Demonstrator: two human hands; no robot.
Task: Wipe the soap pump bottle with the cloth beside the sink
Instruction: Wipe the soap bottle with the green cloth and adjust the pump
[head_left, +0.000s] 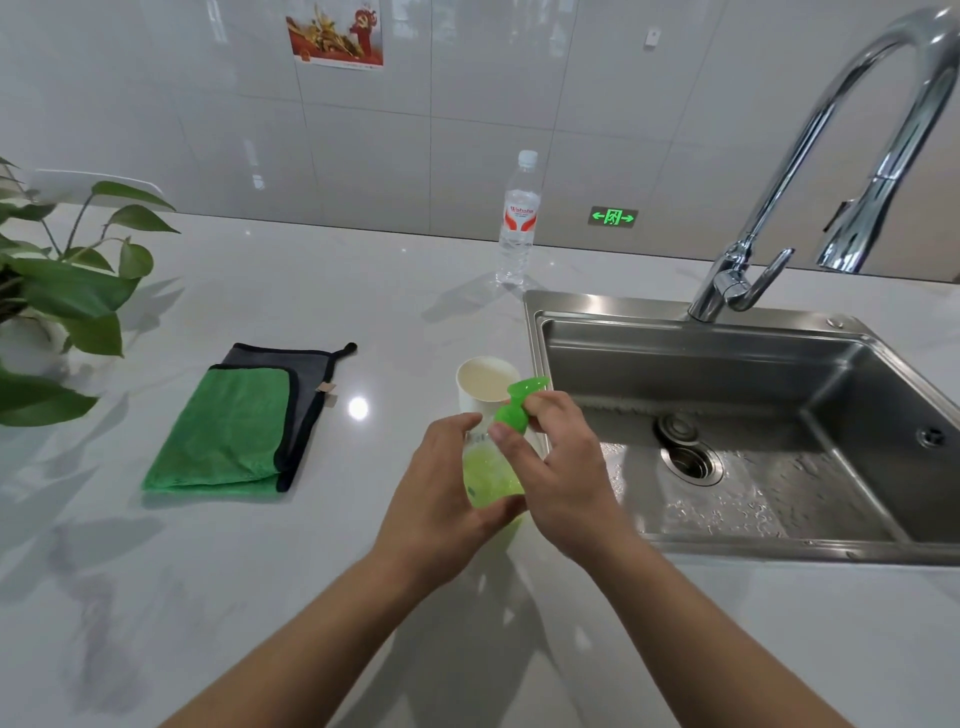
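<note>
In the head view we see the soap pump bottle (491, 470) at the lower centre of the frame, on the white tabletop (156, 597), just left of the sink (727, 384). Our left hand (441, 499) is closed around its green body from the left. Our right hand (561, 467) is curled around the neck, with the fingers under the green pump head (519, 402). A paper cup (485, 382) stands just behind the bottle. The cloth (239, 431), green over grey, lies folded and untouched at the centre left. A water bottle (518, 218) stands near the wall, a plant (62, 280) at the left edge.
</note>
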